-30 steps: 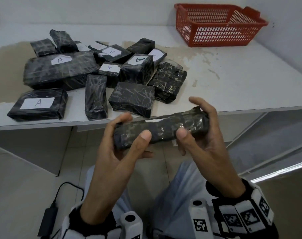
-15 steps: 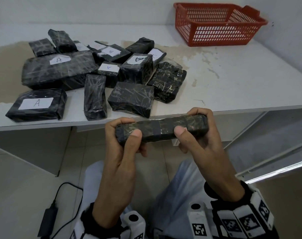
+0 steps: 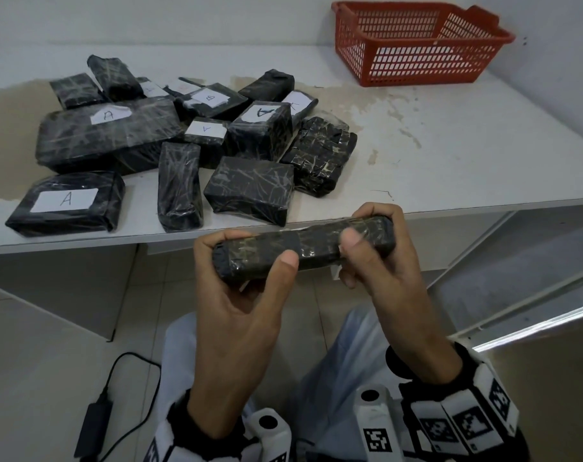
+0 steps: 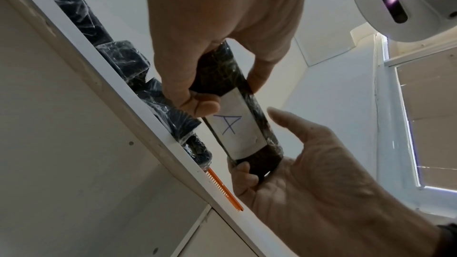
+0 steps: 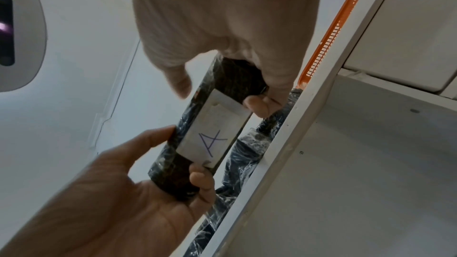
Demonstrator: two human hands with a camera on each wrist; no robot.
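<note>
A pile of parcels lies on the counter's left half; a basket stands at its far right corner, well apart. One parcel is held just before the counter's front edge, parallel to it, left hand at its left end, right hand at its right.

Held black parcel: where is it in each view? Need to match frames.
Head: parcel lower centre, crosswise between left hand and right hand.
Left wrist: centre, diagonal, label marked A facing the camera.
Right wrist: centre, diagonal, label A showing.
Shared landmark: orange basket, a thin orange rim strip in both wrist views.
</note>
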